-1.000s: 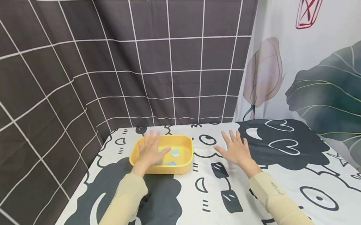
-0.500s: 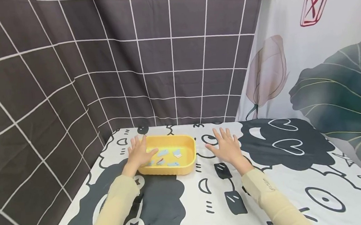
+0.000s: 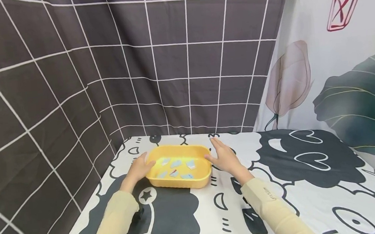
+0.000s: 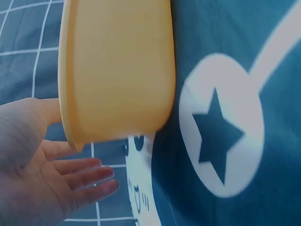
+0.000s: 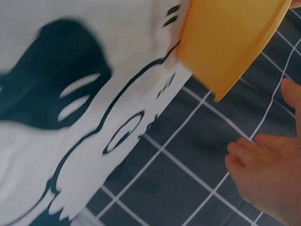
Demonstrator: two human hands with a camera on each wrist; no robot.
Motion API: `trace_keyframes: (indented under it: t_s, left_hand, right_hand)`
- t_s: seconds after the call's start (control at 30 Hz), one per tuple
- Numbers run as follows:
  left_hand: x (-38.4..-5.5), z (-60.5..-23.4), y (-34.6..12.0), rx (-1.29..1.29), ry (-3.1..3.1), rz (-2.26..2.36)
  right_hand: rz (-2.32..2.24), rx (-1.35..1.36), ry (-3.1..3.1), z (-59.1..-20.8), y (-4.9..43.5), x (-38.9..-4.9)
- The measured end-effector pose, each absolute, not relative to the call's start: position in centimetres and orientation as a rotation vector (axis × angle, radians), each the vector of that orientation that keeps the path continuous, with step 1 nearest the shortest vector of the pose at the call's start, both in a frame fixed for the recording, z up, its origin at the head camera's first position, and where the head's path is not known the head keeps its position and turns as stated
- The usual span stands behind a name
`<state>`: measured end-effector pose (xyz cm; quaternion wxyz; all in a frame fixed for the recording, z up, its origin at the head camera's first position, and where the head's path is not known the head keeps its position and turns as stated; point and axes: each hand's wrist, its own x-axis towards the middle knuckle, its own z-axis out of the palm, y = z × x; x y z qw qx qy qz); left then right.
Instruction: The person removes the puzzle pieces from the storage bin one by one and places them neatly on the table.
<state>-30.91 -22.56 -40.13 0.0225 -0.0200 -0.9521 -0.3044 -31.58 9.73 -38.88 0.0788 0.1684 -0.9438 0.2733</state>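
Note:
A yellow plastic tray [image 3: 179, 184] with rounded corners stands on the table. Several small light-blue and white pieces [image 3: 176, 163] lie spread over its floor. My left hand [image 3: 138, 168] is at its left end, thumb over the rim and the other fingers extended along the outside; the left wrist view shows part of the thumb hidden behind the rim. At the opposite end is my right hand [image 3: 225, 159], its thumb at the right rim and its fingers straight, pointing away from me. In the right wrist view, these fingers are spread beside the tray's yellow wall [image 5: 225, 42].
A black-and-white cartoon cloth [image 3: 212, 218] covers the table. Behind and to the left hangs a dark curtain [image 3: 169, 59] with a white grid. A pale curtain [image 3: 322, 102] with a flower and leaf print hangs at the right.
My left hand has moved from over the tray out to its left end. My right hand has come leftward to the right end. The pieces inside are now uncovered.

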Motion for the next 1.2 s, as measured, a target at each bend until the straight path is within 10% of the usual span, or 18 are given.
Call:
trace_keyframes:
  t_s: [1.2]
  left_hand:
    - [-30.9, -42.2, -24.5, 0.004, -2.64, -1.694]
  right_hand:
    - [0.826, 0.709, -3.186, -41.9, 1.5, -32.8]
